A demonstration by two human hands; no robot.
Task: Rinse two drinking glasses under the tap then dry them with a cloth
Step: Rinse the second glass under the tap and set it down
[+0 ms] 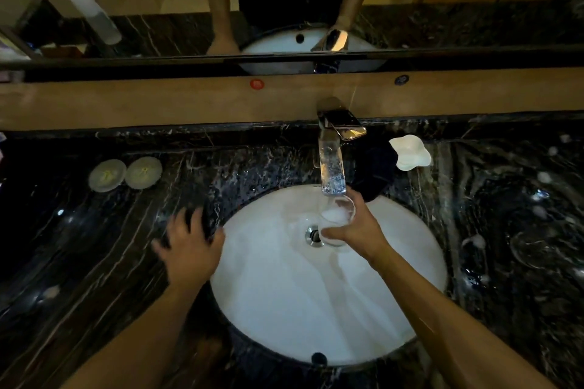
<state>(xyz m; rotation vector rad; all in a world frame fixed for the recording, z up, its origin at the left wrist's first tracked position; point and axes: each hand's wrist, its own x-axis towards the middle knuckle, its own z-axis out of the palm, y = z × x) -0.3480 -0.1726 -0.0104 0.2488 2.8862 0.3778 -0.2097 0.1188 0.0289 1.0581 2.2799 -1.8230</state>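
No text can be read: a small round red sticker [257, 84] on the tan wooden ledge [126, 101] behind the dark marble worktop [94, 230] carries only a blurred mark.

Scene is dim overall, with a warm cast on the wood strip behind the tap. The white basin [316, 309] is the brightest area and nearly washed out, losing surface detail. The dark marble counter [94, 246] falls into deep shadow at left, with small specular glints at right. Strong glare on the chrome tap [339, 133]. The left hand [189, 246] shows motion blur at the fingers. Wide-angle distortion bows the straight edges. General softness and noise throughout.
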